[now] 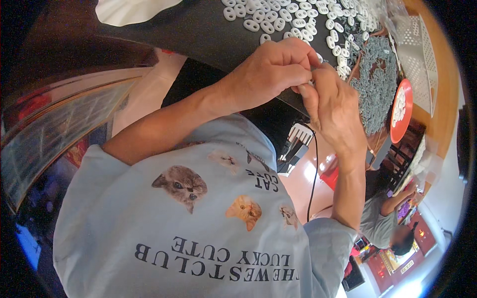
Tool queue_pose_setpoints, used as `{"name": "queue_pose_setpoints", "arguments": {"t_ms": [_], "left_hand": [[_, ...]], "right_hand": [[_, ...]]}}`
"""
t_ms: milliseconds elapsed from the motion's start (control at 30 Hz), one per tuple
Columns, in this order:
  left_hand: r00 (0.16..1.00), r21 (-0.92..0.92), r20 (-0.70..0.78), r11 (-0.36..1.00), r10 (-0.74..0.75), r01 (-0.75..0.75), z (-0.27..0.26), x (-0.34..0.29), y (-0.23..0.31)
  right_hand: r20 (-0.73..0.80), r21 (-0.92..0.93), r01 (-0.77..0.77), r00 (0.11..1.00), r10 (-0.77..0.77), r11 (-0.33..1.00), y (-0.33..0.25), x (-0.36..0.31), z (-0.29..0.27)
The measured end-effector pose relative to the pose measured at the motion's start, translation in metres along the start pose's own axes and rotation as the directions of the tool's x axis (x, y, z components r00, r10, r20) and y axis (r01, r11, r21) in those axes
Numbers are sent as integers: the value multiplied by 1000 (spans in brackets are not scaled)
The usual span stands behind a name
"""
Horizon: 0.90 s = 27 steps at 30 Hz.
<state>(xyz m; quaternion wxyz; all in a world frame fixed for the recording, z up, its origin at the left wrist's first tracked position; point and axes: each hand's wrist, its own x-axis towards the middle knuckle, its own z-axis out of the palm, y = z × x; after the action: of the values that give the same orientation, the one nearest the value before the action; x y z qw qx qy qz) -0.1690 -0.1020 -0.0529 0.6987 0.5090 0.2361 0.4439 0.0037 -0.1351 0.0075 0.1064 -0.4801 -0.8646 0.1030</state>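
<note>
My left hand (279, 68) and my right hand (337, 102) meet at the dark table's near edge, fingertips pressed together. Both are closed in a pinch. Whatever they hold is small and hidden by the fingers, so I cannot name it. Just beyond them many small white oval pieces (268, 26), each with two holes, lie loose on the dark table (208, 37). To the right of my right hand is a heap of thin grey-blue small parts (376, 89).
A red dish (396, 135) with small white pieces stands right of the grey heap. Beyond it is a white perforated basket (416, 59). A white wavy-edged thing (131, 11) lies at the far left. A black cable (316, 174) hangs below. Another person (380, 218) sits at the right.
</note>
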Motion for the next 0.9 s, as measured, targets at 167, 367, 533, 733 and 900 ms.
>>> {"name": "queue_pose_setpoints", "arguments": {"t_ms": [167,367,533,733,900], "left_hand": [[995,133,66,988,77,-85,-1,0,1],[990,119,87,986,110,-120,-1,0,-5],[978,147,114,971,173,-189,-1,2,-5],[980,182,85,964,182,-195,1,2,1],[996,122,88,992,27,-37,-3,-2,3]], "right_hand": [[-7,82,-1,1000,2,997,-1,-1,3],[-54,62,60,997,-57,996,-1,1,8],[-47,77,74,996,-70,994,2,0,9],[-93,121,66,994,-55,990,3,-2,-1],[-51,456,-79,992,115,887,3,-10,-7]]}}
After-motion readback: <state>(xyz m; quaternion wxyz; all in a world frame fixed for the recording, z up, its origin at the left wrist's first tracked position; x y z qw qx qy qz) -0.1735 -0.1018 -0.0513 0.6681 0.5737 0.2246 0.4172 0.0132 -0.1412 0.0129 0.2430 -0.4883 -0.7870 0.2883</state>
